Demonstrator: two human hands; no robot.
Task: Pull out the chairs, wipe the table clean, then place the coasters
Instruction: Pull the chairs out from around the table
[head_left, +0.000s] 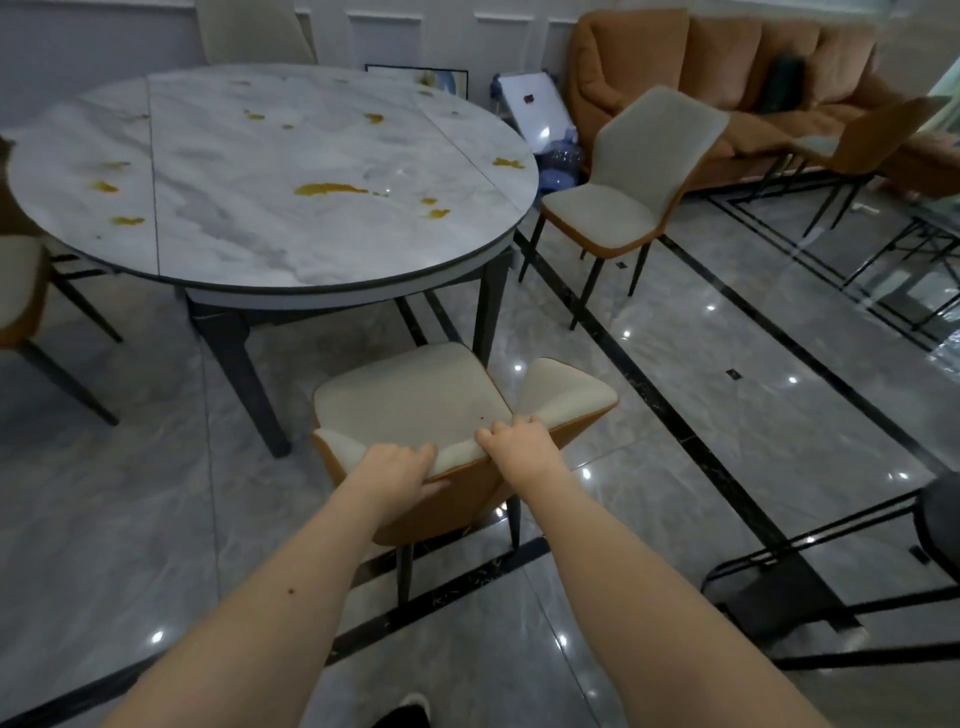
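A cream-and-orange chair (410, 400) stands just clear of the near edge of the round marble table (249, 244). My left hand (392, 467) and my right hand (517, 441) both grip the top edge of its backrest, fingers curled over the cream padding. Several yellow-orange spill patches (330, 188) lie across the tabletop. No coasters or cloth are in view.
A second chair (623, 202) stands off the table's right side, another (21, 291) at the left edge, a fourth (254, 31) behind the table. An orange sofa (727, 67) lines the back wall. A black metal frame (779, 587) sits on the glossy floor at right.
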